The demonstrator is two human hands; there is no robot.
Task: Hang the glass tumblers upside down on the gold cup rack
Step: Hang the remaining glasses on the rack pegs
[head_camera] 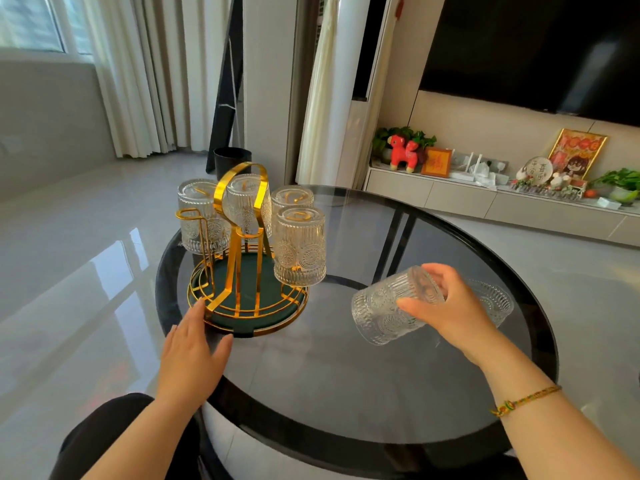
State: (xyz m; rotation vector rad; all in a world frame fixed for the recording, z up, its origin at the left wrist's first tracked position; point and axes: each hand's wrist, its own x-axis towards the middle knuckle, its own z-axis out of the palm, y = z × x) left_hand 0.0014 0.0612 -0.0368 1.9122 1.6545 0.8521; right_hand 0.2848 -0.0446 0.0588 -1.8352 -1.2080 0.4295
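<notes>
the right hand (450, 306) is wrapped around an embossed glass tumbler (391, 306), fingers curled over its base end and thumb pressed along its side, holding it clear of the counter (346, 393) toward the right half of the round dark glass top. this tumbler is tilted well over, nearly on its side: its long axis runs from upper right to lower left, with the open mouth pointing down and left toward the near edge and the closed base up inside the grip. it is clear glass with vertical ribs and round medallion patterns pressed into the wall. the left hand (194, 355) is open, fingers straight and loosely together, lying flat at the near left edge of the counter with its fingertips touching the gold rim of the gold cup rack (242, 271). the rack stands at the far left part of the counter, a round dark green tray ringed by gold wire, with a tall gold loop handle in the middle and upright gold pegs. four hung tumblers (299, 245) of the same pattern sit upside down on pegs, mouths down and bases up, long axes about vertical. one peg (194, 230) at the near left of the rack is bare. a thin woven bracelet (526, 400) circles the right wrist.
</notes>
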